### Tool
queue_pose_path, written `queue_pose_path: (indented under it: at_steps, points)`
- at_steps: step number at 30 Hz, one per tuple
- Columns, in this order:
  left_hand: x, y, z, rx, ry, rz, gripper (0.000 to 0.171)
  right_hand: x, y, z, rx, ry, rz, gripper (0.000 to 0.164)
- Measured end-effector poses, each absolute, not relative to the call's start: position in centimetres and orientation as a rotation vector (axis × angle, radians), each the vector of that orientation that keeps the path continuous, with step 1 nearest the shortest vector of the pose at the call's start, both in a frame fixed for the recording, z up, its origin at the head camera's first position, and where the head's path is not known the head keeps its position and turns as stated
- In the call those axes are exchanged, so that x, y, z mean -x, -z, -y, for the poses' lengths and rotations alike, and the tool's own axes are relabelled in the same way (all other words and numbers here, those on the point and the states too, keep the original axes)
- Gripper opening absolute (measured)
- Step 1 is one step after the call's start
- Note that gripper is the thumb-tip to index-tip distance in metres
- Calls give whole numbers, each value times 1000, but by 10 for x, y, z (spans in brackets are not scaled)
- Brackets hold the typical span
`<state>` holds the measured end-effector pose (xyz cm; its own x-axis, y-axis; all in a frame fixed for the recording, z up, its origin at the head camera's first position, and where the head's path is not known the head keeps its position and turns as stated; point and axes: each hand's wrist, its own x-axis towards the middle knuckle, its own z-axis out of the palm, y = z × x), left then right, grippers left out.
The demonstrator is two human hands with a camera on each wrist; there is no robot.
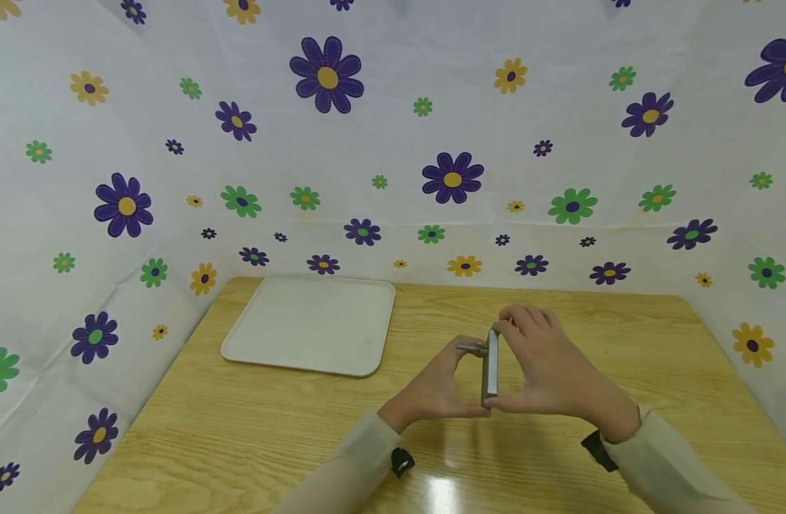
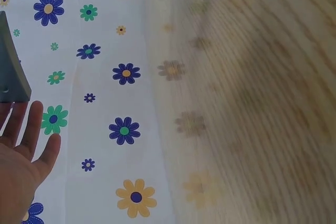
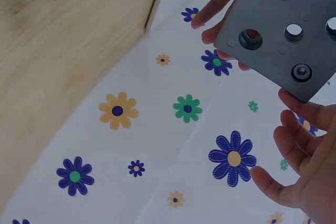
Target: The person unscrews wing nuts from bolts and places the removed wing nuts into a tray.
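1. While the left hand (image 1: 434, 385) and right hand (image 1: 550, 364) pinch its edges, a flat grey plate (image 3: 273, 19) hangs above the wood-grained surface (image 1: 238, 435).
2. One round hole holds a bolt (image 3: 301, 71).
3. A pale, round-cornered tray (image 1: 315, 321) lies leftward.

Left hand (image 1: 431, 390): thumb low, fingers raised, gripping
Right hand (image 1: 553, 370): arched, thumb low, fingertips high, gripping
Left forearm (image 1: 344, 467): sleeved, angled inward
Right forearm (image 1: 670, 460): sleeved, angled inward

Plate (image 3: 276, 39) partly outside wrist views
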<state>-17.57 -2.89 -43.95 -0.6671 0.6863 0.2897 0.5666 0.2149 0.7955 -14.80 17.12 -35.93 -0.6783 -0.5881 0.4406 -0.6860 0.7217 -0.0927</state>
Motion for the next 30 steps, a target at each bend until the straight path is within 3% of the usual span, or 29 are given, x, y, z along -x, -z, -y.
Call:
queue_pose_path:
  at_steps: [11, 22, 30]
  points:
    - [175, 436, 32, -1267, -1429, -2443, 84, 148, 354, -171, -1037, -202, 2450, 76]
    - [172, 430, 37, -1385, -1367, -2694, 86, 149, 343, -172, -1116, -101, 2397, 104]
    - [172, 429, 38, -1433, -1279, -2763, 86, 149, 344, -169, -1138, -141, 2401, 99]
